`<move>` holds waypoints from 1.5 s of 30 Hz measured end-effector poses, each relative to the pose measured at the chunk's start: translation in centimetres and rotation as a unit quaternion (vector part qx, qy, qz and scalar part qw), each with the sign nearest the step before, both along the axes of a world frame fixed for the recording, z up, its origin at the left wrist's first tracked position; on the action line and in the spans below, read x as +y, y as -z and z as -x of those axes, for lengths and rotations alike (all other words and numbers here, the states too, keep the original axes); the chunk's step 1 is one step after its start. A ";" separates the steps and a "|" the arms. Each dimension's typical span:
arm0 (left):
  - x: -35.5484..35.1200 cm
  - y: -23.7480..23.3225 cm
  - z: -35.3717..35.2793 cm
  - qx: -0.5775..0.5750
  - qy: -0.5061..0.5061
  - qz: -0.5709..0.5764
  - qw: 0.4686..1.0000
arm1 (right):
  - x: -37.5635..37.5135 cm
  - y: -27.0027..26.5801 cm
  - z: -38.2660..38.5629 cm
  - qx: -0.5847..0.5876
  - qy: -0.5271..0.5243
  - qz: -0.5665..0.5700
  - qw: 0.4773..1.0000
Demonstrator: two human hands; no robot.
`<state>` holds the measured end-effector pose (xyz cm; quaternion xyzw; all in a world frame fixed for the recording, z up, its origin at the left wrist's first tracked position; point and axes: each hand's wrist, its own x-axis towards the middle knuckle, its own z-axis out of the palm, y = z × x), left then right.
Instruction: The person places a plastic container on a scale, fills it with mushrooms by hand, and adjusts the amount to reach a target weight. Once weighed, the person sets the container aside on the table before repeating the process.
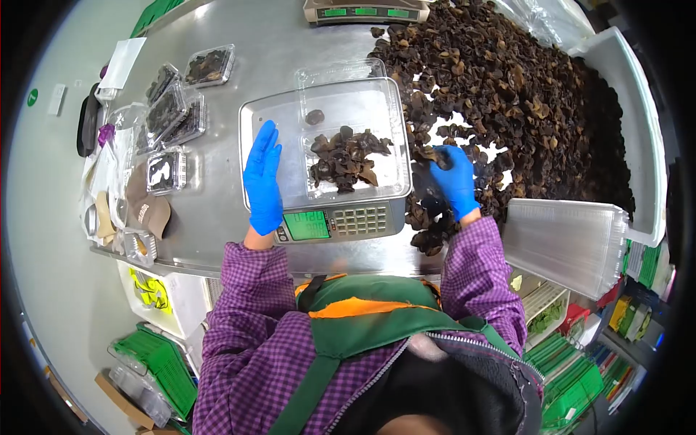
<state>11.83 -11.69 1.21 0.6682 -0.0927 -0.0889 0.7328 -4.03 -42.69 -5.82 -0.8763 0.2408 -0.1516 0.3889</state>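
Observation:
A digital scale (377, 220) with a lit green display stands on the metal table. On its pan lies an open clear plastic container (310, 170) with dark, curled mushroom pieces (346, 159) in one half and a single piece (314, 117) in the other. My left hand (263, 177), in a blue glove, is upright over the pan's left side, fingers stretched out and holding nothing. My right hand (455, 181), also gloved in blue, is at the left edge of the large mushroom pile (500, 87), its fingers curled on dark pieces.
Filled clear packs (209, 67) stand at the left, near a cap (151, 206). Stacked clear containers (565, 243) lie at the right, beside a white tub (644, 94). A second scale (366, 13) stands at the back.

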 end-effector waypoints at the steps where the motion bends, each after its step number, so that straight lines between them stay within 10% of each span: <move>1: 0.1 -0.4 0.1 -0.016 0.003 -0.012 1.000 | 0.2 -1.5 -0.3 -0.039 0.001 -0.006 0.999; 7: -1.5 -0.4 1.9 -0.186 0.076 -0.076 0.977 | 5.8 -11.2 -4.4 -0.158 -0.111 -0.010 0.981; 12: -2.6 0.0 2.7 -0.259 0.139 -0.115 0.949 | 10.6 -9.5 -8.0 -0.149 -0.232 0.089 0.957; 15: -2.3 0.2 2.8 -0.354 0.167 -0.334 0.857 | 10.4 -6.4 -8.9 -0.193 -0.227 0.074 0.952; 17: -2.0 0.8 2.8 -0.321 0.152 -0.258 0.899 | 10.4 -7.0 -9.0 -0.260 -0.089 -0.247 0.929; 24: 0.6 -1.4 1.4 -0.121 0.003 -0.080 0.989 | 3.7 -8.5 -5.7 -0.282 0.086 -0.616 0.730; 33: 4.7 -1.2 1.3 -0.063 -0.067 -0.056 0.994 | -2.5 -0.3 8.2 -0.112 0.213 -0.469 0.850; 34: 4.7 -1.3 1.4 -0.056 -0.063 -0.063 0.994 | -3.0 2.0 9.4 -0.016 0.156 -0.250 0.956; 36: 4.3 -1.5 0.7 -0.061 -0.063 -0.063 0.994 | -2.2 0.7 9.3 0.100 0.003 0.245 0.964; 38: 3.4 -1.3 0.3 -0.188 0.020 -0.149 0.970 | 0.6 -1.8 6.8 0.013 -0.017 0.204 0.979; 40: 1.1 -3.3 0.7 -0.203 0.036 -0.147 0.967 | 4.5 -7.2 2.9 -0.040 -0.014 -0.120 0.992; 45: -2.7 -2.2 -1.3 -0.395 0.166 -0.301 0.852 | 10.2 -9.0 -5.3 -0.124 -0.134 0.023 0.983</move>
